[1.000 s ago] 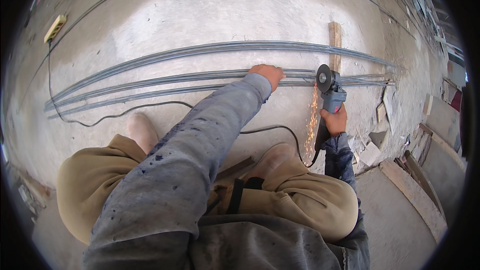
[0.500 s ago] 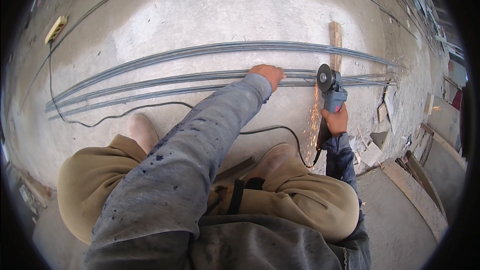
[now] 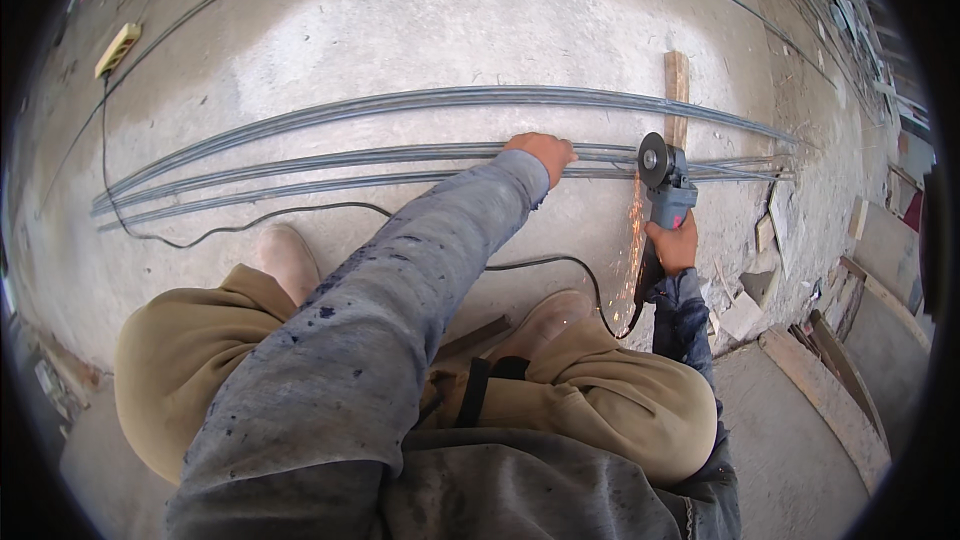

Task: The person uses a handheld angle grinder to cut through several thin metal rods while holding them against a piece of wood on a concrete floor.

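Observation:
My right hand (image 3: 675, 243) is wrapped round the body of a grey angle grinder (image 3: 670, 195). Its dark disc (image 3: 655, 160) meets the middle group of long grey metal rods (image 3: 400, 154), and orange sparks (image 3: 635, 240) stream from there toward my right shoe. To the left of the disc, my left hand (image 3: 543, 155) is closed over the same rods and presses them near the floor. A black cord (image 3: 545, 260) runs from the grinder's rear end across to the left. Whatever lies under my left palm is hidden.
Another rod bundle (image 3: 430, 98) lies farther off, crossing a wooden strip (image 3: 676, 80). At the far left is a yellowish power strip (image 3: 118, 50). Broken boards (image 3: 825, 395) and rubble (image 3: 742, 315) lie on the right. My shoes (image 3: 545, 325) stand close to the rods.
The view has shifted slightly. Both hands keep their places on the rods and grinder, and sparks still fly from the disc.

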Motion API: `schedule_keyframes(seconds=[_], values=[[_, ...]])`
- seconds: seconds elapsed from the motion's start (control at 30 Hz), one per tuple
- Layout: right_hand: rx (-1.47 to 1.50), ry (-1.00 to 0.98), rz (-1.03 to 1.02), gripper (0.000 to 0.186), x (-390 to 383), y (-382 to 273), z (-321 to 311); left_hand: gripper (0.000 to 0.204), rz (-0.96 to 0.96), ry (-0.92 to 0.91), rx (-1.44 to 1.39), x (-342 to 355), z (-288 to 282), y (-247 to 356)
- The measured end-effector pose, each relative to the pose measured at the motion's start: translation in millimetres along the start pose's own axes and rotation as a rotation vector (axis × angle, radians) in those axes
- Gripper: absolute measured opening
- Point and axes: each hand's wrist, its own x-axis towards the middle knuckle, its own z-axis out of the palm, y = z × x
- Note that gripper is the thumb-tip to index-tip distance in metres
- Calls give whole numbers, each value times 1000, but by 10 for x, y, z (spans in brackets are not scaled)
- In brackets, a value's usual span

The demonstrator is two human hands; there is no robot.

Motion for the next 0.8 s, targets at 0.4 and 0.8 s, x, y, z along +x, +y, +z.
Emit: schedule_keyframes(seconds=[0.4, 0.8], values=[[-36, 13, 5, 53, -35, 39, 9, 28, -31, -21, -33, 5, -5, 18], [-67, 37, 55, 55, -130, 42, 42, 26, -32, -9, -35, -10, -5, -1]])
